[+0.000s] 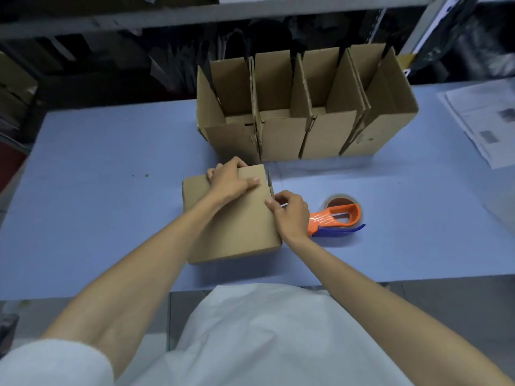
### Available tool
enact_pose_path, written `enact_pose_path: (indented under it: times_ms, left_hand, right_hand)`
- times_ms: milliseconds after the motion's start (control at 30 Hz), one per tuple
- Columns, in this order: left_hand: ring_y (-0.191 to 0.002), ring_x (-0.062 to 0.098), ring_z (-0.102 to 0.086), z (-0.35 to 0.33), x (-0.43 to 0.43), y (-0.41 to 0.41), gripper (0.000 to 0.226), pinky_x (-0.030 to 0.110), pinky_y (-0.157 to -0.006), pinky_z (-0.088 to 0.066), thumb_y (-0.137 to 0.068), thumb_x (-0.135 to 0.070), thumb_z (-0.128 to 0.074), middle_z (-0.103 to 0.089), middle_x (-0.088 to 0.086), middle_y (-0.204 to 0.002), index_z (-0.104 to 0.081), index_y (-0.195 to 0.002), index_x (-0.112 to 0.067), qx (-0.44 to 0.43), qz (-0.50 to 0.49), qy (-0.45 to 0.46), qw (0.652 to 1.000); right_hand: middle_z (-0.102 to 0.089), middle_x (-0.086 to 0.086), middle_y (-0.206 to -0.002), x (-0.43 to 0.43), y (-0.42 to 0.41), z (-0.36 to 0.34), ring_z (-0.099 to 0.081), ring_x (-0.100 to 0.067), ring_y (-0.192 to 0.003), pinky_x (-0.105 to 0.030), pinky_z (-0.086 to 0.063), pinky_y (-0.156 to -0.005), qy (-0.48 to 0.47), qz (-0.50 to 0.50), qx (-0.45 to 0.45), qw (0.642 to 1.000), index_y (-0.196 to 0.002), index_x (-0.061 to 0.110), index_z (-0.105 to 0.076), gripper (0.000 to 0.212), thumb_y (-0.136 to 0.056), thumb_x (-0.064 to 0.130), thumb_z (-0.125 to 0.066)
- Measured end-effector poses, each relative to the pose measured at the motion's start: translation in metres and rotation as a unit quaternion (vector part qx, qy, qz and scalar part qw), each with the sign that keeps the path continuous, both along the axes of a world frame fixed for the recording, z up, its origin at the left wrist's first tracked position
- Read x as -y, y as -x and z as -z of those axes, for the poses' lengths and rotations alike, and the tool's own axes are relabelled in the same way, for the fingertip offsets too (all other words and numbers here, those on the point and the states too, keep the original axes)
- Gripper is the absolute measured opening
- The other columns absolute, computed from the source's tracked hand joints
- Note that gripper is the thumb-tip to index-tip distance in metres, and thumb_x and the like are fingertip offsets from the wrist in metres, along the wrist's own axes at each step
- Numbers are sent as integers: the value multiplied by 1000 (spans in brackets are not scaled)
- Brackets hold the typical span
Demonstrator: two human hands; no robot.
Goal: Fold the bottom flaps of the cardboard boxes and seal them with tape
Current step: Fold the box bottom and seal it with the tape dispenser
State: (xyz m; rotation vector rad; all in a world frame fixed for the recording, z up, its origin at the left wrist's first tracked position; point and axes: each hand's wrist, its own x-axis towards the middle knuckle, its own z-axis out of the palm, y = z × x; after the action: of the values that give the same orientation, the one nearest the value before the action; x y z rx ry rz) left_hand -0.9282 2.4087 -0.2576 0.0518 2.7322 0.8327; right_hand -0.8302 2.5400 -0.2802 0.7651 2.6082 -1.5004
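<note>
Both hands are on the one cardboard box (237, 232) lying just below the middle of the frame. The left hand (232, 181) lies across its top with the fingers hooked over the far edge, holding the folded panels down. The right hand (289, 213) pinches at the box's right edge, where a thin strip of flap or tape stands up; which of the two it is, I cannot tell. The upward face looks closed and flat, so the folding on this box seems about done. No tape shows across the seam, so sealing probably remains. The orange and blue tape dispenser (338, 215) lies on the blue table (111, 190) just right of the right hand, with nobody holding it. Further up the frame, four open boxes (306, 129) stand side by side with their upper flaps raised. Their undersides are hidden, so whether they are finished or waiting is anyone's guess. Printed sheets (482, 121) lie at the right edge, and dark shelving (195, 12) runs along the top.
</note>
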Motion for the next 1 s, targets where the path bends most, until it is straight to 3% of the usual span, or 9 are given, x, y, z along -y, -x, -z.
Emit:
enact_pose_path:
  times_ms: [200, 367, 467, 600, 700, 767, 867, 933, 1000]
  left_hand:
    - [-116, 27, -35, 11, -6, -4, 33, 33, -92, -27, -82, -34, -70, -50, 2, -100, -56, -108, -19, 4, -68, -33, 997]
    - [-107, 21, -37, 9, -10, -8, 29, 36, -97, -28, -81, -26, -72, -50, -4, -95, -59, -105, -15, -31, -65, -60, 996]
    - [-117, 26, -37, 8, -17, -22, 31, 34, -104, -29, -87, -16, -66, -54, 4, -116, -57, -115, -10, -89, -23, -62, 994]
    - [-137, 29, -22, 13, -45, -76, 54, 33, -116, -15, -91, -12, -55, -31, 13, -151, -37, -140, -1, -101, -7, -48, 994]
    - [-145, 26, -12, 21, -53, -104, 55, 31, -119, -4, -98, -18, -44, -18, 10, -159, -28, -148, -4, -85, -43, -29, 995]
    - [-147, 25, -13, 26, -44, -108, 55, 35, -120, -6, -100, -25, -43, -17, 7, -160, -27, -150, -8, -111, -27, 23, 993]
    - [-145, 27, -22, 28, -34, -107, 59, 38, -120, -13, -96, -28, -51, -25, 8, -157, -32, -148, -8, -140, 4, 64, 988]
    - [-144, 27, -24, 28, -33, -108, 66, 37, -119, -12, -90, -28, -58, -27, 8, -157, -33, -148, -9, -132, 21, 76, 988]
    - [-146, 25, -19, 29, -33, -108, 74, 35, -119, -7, -86, -28, -62, -23, 6, -158, -28, -150, -11, -115, 33, 97, 988]
  right_hand:
    - [-70, -10, -84, 5, -3, 5, -60, -32, -83, -40, -46, -72, -54, -23, -5, 998, -89, 7, -73, 25, -90, 29, -61]
    - [-69, -7, -83, 3, -4, 8, -61, -26, -80, -40, -46, -73, 1, 0, -5, 1000, -94, 8, -75, 22, -88, 26, -64]
    - [-73, -2, -79, 2, -2, 7, -65, -21, -77, -38, -51, -74, 76, 60, -10, 995, -85, 9, -77, 13, -80, 20, -73]
    - [-69, -3, -62, 6, -8, 6, -63, -15, -62, -36, -54, -67, 136, 146, -11, 980, -65, 6, -73, 12, -77, 10, -73]
    - [-68, -14, -65, -1, -9, 4, -62, -18, -63, -36, -54, -67, 170, 106, 4, 980, -67, -2, -71, 12, -79, -1, -67]
    - [-72, -17, -83, -15, -15, 2, -69, -23, -81, -28, -56, -75, 229, 14, 29, 973, -86, -6, -74, 20, -79, -15, -57]
    - [-70, -13, -97, -48, -43, 3, -65, -20, -90, -18, -50, -78, 74, -96, -2, 993, -100, 0, -72, 38, -76, -17, -49]
    - [-61, -10, -104, -74, -62, 9, -56, -21, -91, -29, -48, -72, -110, -84, -57, 989, -101, 3, -66, 38, -68, -12, -53]
    - [-50, -12, -110, -93, -73, 14, -50, -26, -92, -33, -45, -62, -203, -71, -42, 976, -100, 2, -56, 45, -57, -10, -56]
